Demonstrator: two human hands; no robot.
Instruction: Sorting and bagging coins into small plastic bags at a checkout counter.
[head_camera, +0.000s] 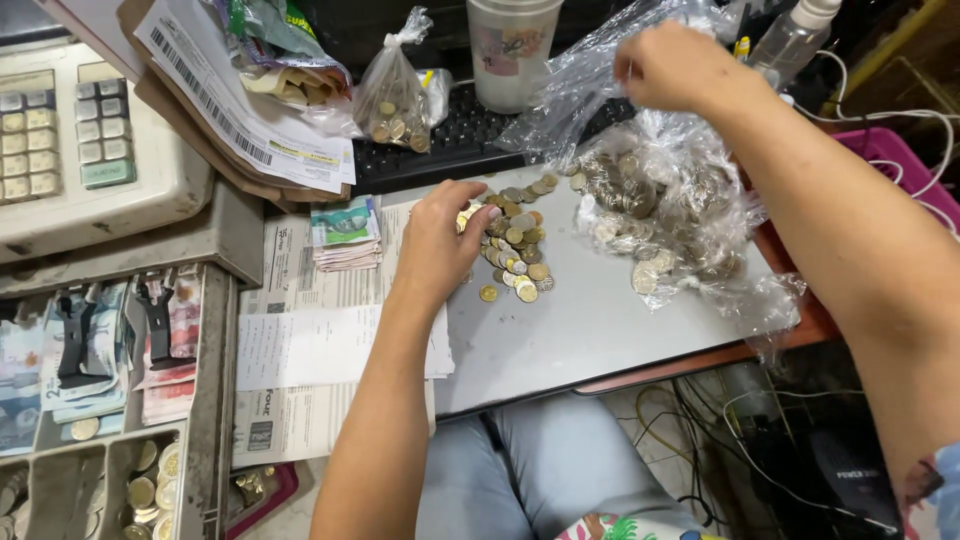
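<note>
Partly hidden: the fingertips of the left hand (440, 235) are tucked under the palm, curled down onto the edge of a loose coin pile (515, 240), so which coin it touches cannot be made out. The right hand (675, 68) is raised above the worktop (580, 330), fingers pinched closed on the top of a clear crinkled plastic bag (670, 200); the fingertips are turned away from the camera. That bag is heaped with silver and gold-coloured coins, its lower edge spilling over the worktop's right side. The coin pile lies just left of the bag, on the grey worktop, mixed silver and brass, flat and overlapping. Behind, a small knotted clear bag (395, 100) with a few coins rests on a black keyboard (450, 140), mostly covered. A pale plastic cup (512, 50) is cut off at the top. A white printed slip with a barcode (235, 95) lies slanted at upper left. A banded stack of banknotes (345, 235) sits on printed paper sheets (310, 340). At left, a beige cash register (80, 130) and its open drawer (100, 400), with notes and coins, are cropped by the frame edge.
</note>
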